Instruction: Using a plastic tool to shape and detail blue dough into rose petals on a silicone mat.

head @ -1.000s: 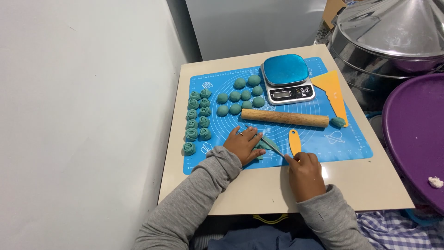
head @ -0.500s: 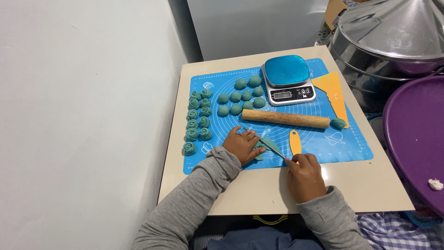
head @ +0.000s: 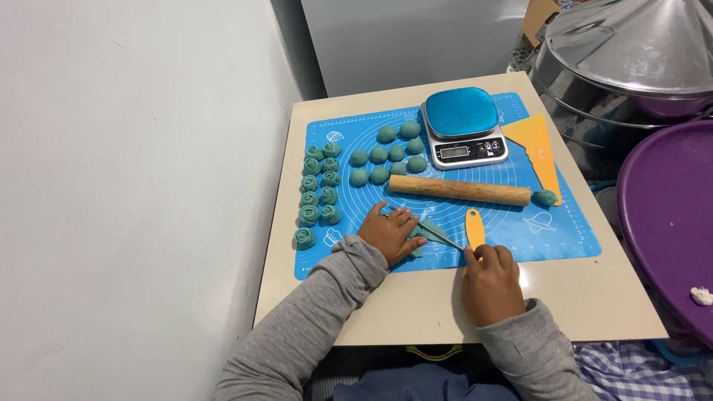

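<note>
A flattened piece of teal dough [head: 423,236] lies on the blue mat's near edge, partly hidden under the left hand [head: 390,234], which presses it down; a thin metal blade [head: 438,235] crosses it at a slant, its orange handle [head: 474,230] gripped in the right hand [head: 490,282].

long grey knit sleeves, ribbed cuffs
</note>
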